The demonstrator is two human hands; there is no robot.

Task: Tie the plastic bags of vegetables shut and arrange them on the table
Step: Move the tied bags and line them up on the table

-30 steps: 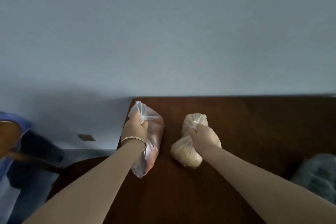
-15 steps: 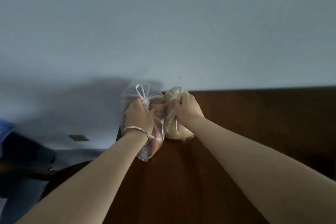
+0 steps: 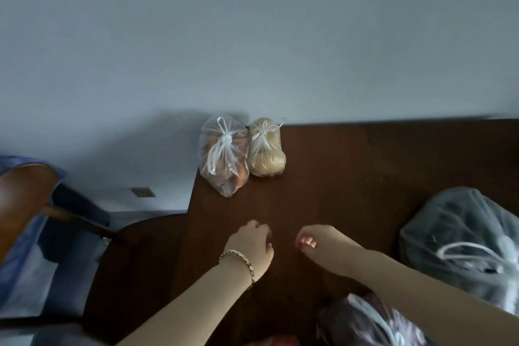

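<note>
Arranging now: two tied bags [image 3: 241, 153] sit against the wall; my left hand [image 3: 250, 244] and right hand [image 3: 323, 244] hover loosely curled, empty. Next, the dark bag [image 3: 460, 236].

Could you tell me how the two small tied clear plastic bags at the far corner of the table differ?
The clear bag of orange vegetables is larger and lies at the dark wooden table's left edge; the clear bag of pale beige contents is smaller, rounder, and sits to its right. The orange bag's plastic is looser and reaches nearer the camera. Both are knotted shut, touching, untouched by hands.
</note>
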